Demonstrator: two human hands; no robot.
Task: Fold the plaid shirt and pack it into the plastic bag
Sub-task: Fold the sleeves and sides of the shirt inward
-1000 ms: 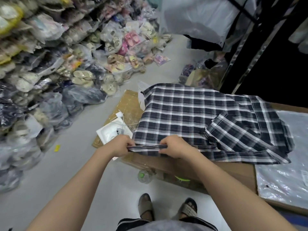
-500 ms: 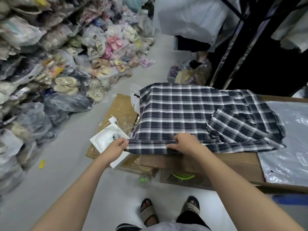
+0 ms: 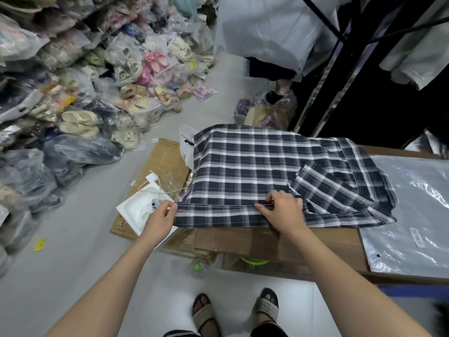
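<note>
A dark blue and white plaid shirt [image 3: 255,171] lies spread on the brown wooden table [image 3: 274,242], a sleeve folded across its right part. My left hand [image 3: 159,218] pinches the shirt's near left corner at the hem. My right hand [image 3: 283,210] grips the same near hem about midway along, folding the edge over. A clear plastic bag [image 3: 410,210] lies flat on the table to the right of the shirt, touching its right edge.
Cardboard sheets [image 3: 162,161] and a white tray [image 3: 138,210] with a cable lie on the floor left of the table. Heaps of bagged shoes [image 3: 80,98] fill the left side. A bottle [image 3: 198,266] stands by my sandalled feet. Dark racks stand behind the table.
Both hands have carried the near hem a little farther onto the shirt, and have spread apart: the left to the corner, the right toward the sleeve.
</note>
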